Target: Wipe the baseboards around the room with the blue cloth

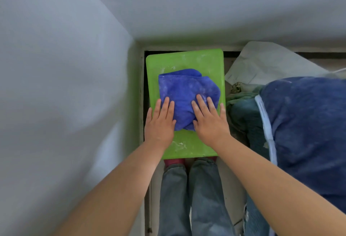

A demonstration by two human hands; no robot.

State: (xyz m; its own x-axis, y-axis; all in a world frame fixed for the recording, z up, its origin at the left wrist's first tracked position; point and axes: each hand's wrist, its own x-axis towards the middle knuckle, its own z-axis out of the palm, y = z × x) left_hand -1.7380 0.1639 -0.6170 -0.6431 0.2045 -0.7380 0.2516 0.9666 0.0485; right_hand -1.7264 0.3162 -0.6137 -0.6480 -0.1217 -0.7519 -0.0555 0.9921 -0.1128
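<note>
Two flat hands, left hand (159, 123), right hand (208, 121), press crumpled fuzzy blue cloth (187, 91).

A green board (184, 59) lies beside a dark blue bundle (307, 123).

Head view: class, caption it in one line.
Both hands press a blue cloth flat on a green board.

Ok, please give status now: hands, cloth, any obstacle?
Left hand and right hand flat on cloth. Cloth on green stool, in the corner. Bundles crowd the right.
</note>
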